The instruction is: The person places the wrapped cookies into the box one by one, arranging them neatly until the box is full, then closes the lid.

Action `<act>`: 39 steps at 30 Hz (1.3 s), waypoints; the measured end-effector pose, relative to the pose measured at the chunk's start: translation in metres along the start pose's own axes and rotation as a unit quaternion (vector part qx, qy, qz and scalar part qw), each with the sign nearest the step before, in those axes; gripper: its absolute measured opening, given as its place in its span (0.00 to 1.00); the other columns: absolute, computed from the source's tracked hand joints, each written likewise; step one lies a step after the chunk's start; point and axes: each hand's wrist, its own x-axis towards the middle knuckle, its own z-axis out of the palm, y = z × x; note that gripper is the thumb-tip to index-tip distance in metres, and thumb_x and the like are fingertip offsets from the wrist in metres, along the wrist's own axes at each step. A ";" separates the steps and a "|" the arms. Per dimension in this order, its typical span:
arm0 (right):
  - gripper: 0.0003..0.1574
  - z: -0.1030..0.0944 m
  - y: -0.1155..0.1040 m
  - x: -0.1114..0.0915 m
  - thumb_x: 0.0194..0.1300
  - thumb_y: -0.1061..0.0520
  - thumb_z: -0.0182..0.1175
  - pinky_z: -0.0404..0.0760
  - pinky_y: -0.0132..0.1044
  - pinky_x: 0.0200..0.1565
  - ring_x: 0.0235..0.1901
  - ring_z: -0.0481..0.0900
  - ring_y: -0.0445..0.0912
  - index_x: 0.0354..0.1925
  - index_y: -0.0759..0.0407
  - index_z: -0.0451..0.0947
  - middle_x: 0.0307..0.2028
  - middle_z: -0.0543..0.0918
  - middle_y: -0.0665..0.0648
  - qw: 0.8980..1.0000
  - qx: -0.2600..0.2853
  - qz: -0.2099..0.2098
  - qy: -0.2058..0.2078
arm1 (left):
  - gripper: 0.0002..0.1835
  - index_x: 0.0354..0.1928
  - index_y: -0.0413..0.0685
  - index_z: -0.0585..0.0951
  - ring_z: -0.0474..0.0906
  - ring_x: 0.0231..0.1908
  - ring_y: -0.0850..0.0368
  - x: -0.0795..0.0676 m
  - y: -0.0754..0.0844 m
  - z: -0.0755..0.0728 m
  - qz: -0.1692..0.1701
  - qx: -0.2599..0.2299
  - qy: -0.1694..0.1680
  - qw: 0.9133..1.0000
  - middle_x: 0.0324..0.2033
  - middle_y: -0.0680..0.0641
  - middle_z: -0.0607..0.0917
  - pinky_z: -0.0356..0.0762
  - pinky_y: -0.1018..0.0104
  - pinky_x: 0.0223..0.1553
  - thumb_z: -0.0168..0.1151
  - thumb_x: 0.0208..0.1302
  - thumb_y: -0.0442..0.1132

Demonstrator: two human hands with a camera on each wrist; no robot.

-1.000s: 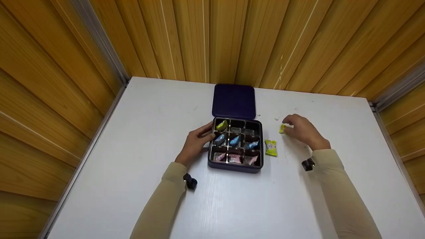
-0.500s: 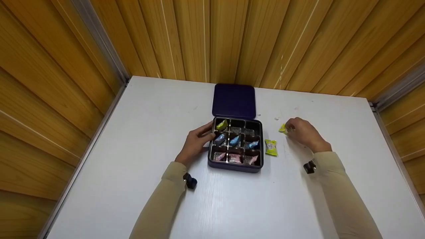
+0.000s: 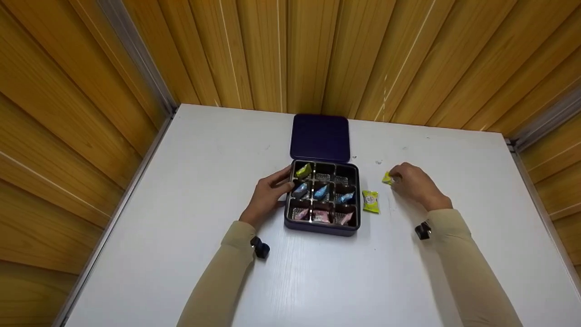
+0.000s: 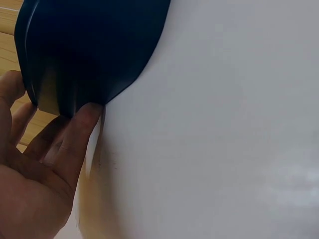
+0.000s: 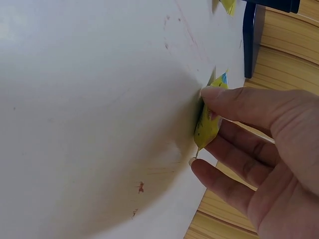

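Note:
A dark blue square tin (image 3: 321, 230) sits mid-table, its tray divided into several compartments. In its back left compartment is a yellow-green wrapped candy (image 3: 303, 171); blue-wrapped candies (image 3: 322, 192) fill the middle row and pink ones (image 3: 321, 216) the front row. My left hand (image 3: 268, 195) grips the tin's left side, thumb at the rim; in the left wrist view the fingertips press its dark wall (image 4: 99, 45). To the right of the tin, my right hand (image 3: 417, 184) pinches a yellow wrapped candy (image 5: 207, 127) between thumb and fingers, close over the table.
Another yellow candy (image 3: 371, 202) lies on the white table (image 3: 317, 281) just right of the tin. Behind the tin is its dark blue lid (image 3: 320, 137). Wood-patterned panels (image 3: 308, 54) stand along the table's back and sides.
My right hand has shifted slightly toward me and its fingers have closed on the yellow candy. The left hand and the tin have stayed in place.

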 end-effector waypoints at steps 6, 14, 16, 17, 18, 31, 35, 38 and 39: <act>0.19 0.001 0.001 -0.001 0.69 0.73 0.63 0.76 0.63 0.63 0.57 0.80 0.66 0.58 0.75 0.81 0.53 0.82 0.71 1.000 0.008 -0.003 0.005 | 0.30 0.75 0.58 0.77 0.81 0.63 0.44 0.001 0.001 0.000 -0.003 0.006 0.006 1.000 0.69 0.44 0.79 0.88 0.47 0.48 0.69 0.74 0.38; 0.19 0.000 0.002 -0.002 0.70 0.73 0.60 0.76 0.63 0.64 0.57 0.79 0.66 0.59 0.75 0.80 0.54 0.81 0.71 1.000 0.018 0.000 0.004 | 0.30 0.75 0.60 0.77 0.81 0.63 0.44 0.000 0.001 0.001 -0.009 0.004 0.010 1.000 0.70 0.44 0.79 0.89 0.47 0.46 0.69 0.74 0.37; 0.19 0.000 0.002 -0.002 0.71 0.72 0.61 0.76 0.63 0.62 0.56 0.79 0.65 0.59 0.74 0.79 0.53 0.81 0.71 1.000 0.025 0.004 0.003 | 0.30 0.75 0.59 0.77 0.81 0.63 0.44 0.000 0.001 0.001 -0.008 0.003 0.009 1.000 0.70 0.44 0.79 0.89 0.47 0.47 0.69 0.74 0.37; 0.19 0.000 0.003 -0.002 0.70 0.72 0.61 0.77 0.63 0.62 0.56 0.79 0.65 0.59 0.75 0.78 0.53 0.81 0.71 1.000 0.029 0.004 0.003 | 0.30 0.76 0.59 0.77 0.81 0.63 0.44 0.000 0.001 0.001 -0.008 0.001 0.008 1.000 0.70 0.44 0.79 0.89 0.47 0.47 0.69 0.74 0.37; 0.19 0.000 0.002 -0.003 0.70 0.72 0.61 0.77 0.63 0.61 0.55 0.78 0.65 0.58 0.75 0.78 0.53 0.81 0.72 0.999 0.034 0.003 0.004 | 0.30 0.76 0.59 0.77 0.81 0.63 0.44 0.000 0.001 0.001 -0.007 0.000 0.007 1.000 0.70 0.44 0.79 0.89 0.47 0.47 0.68 0.74 0.37; 0.20 0.002 0.007 -0.002 0.69 0.75 0.62 0.77 0.63 0.62 0.56 0.78 0.66 0.58 0.76 0.77 0.54 0.78 0.73 0.998 0.045 -0.019 0.027 | 0.30 0.76 0.56 0.76 0.81 0.63 0.44 0.001 0.000 0.000 0.004 0.006 0.006 1.000 0.70 0.42 0.79 0.88 0.48 0.49 0.69 0.74 0.37; 0.19 0.003 0.008 -0.002 0.70 0.74 0.63 0.78 0.62 0.61 0.55 0.79 0.65 0.58 0.75 0.79 0.52 0.78 0.71 0.998 0.047 -0.026 0.042 | 0.30 0.75 0.57 0.77 0.82 0.62 0.44 0.001 0.000 0.001 -0.003 -0.007 0.006 1.000 0.70 0.43 0.79 0.89 0.49 0.47 0.69 0.74 0.37; 0.19 0.004 0.008 -0.002 0.71 0.74 0.63 0.78 0.62 0.61 0.55 0.79 0.65 0.59 0.75 0.80 0.52 0.79 0.70 0.998 0.044 -0.030 0.046 | 0.30 0.75 0.58 0.77 0.82 0.62 0.44 0.001 -0.001 0.000 -0.005 -0.008 0.006 1.000 0.70 0.44 0.79 0.89 0.48 0.47 0.69 0.74 0.37; 0.19 0.004 0.008 -0.002 0.71 0.74 0.63 0.78 0.62 0.61 0.55 0.79 0.65 0.59 0.75 0.80 0.53 0.80 0.70 0.998 0.042 -0.032 0.046 | 0.30 0.75 0.58 0.77 0.82 0.62 0.45 0.001 -0.001 0.000 -0.005 -0.006 0.006 1.000 0.70 0.44 0.79 0.89 0.49 0.47 0.69 0.74 0.37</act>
